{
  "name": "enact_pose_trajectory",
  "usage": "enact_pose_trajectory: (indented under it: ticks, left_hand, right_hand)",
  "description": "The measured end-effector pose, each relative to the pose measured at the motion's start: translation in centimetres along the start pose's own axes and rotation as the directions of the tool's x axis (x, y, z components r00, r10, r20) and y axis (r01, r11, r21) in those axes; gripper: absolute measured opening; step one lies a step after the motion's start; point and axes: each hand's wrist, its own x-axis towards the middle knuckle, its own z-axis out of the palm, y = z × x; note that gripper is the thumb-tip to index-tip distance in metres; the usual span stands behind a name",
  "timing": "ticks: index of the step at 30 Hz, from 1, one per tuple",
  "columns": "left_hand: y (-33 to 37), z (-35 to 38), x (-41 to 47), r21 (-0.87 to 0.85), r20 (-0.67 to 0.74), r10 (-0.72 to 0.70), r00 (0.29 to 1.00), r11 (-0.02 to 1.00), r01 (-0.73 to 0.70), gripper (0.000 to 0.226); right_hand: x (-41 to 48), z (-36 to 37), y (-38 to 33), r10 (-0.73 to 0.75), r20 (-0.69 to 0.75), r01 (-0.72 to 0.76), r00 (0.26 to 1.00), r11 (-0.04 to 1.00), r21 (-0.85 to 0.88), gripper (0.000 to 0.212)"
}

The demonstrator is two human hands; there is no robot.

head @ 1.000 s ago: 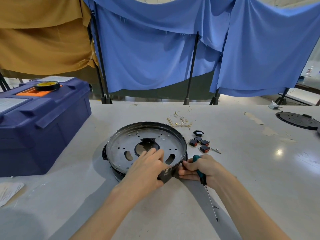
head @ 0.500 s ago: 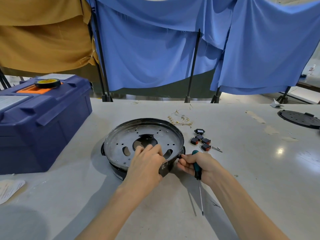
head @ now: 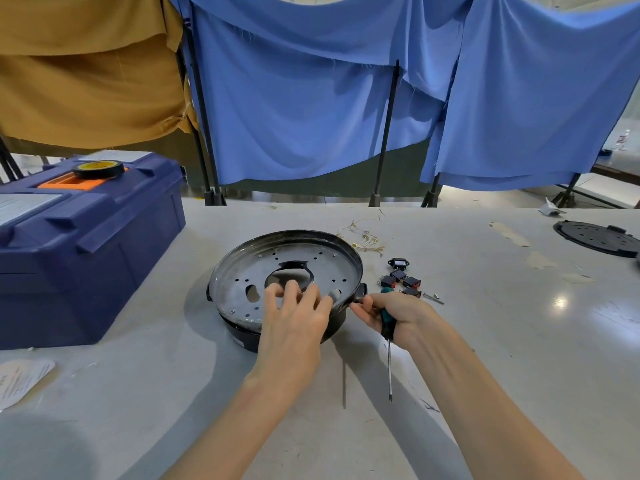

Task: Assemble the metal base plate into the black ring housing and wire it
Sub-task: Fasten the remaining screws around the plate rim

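The metal base plate [head: 332, 268] sits tipped in the black ring housing [head: 242, 336] just ahead of the left hand [head: 294, 320], whose fingers lie on it, thumb hidden so its grip is unclear, while the right hand [head: 398, 313], squeezing the screwdriver [head: 387, 325], touches the housing's right side.

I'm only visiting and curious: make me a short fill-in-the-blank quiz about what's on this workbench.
1. The right hand grips a green-handled ____, thin shaft pointing back toward the person.
2. The black tape roll lies on the dark blue plastic ____.
3. The left hand rests its fingers on the round perforated metal base ____.
4. The small black-and-red switches lie on the grey table, to the ____ of the black ring housing.

Missing words: screwdriver; toolbox; plate; right.
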Motion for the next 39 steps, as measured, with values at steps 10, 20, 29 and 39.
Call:
enact_pose_trajectory:
  ticks: [10,20,29,39]
  left_hand:
    - [1.1,1.3,-0.5,0.018,-0.254,-0.105,0.962,0.993,0.113,0.052]
    - [-0.5,2.0,-0.4,-0.115,-0.288,-0.193,0.938,0.979,0.166,0.047]
    - [-1.1,1.8,0.8,-0.148,-0.265,-0.227,0.937,0.97,0.193,0.048]
    - [-1.4,2.2,1.1,-0.104,-0.268,-0.207,0.941,0.977,0.185,0.054]
  right_hand:
    - [0.2,0.9,-0.5,-0.01,-0.055,0.018,0.998,0.99,0.141,0.02]
    - [-0.1,1.2,-0.2,0.016,-0.003,-0.016,1.0,0.993,0.118,0.015]
    - [-0.5,1.0,-0.2,0.039,0.058,-0.048,0.998,0.988,0.149,0.027]
    - [-0.9,1.0,2.2,0.105,-0.002,-0.103,0.994,0.982,0.156,0.029]
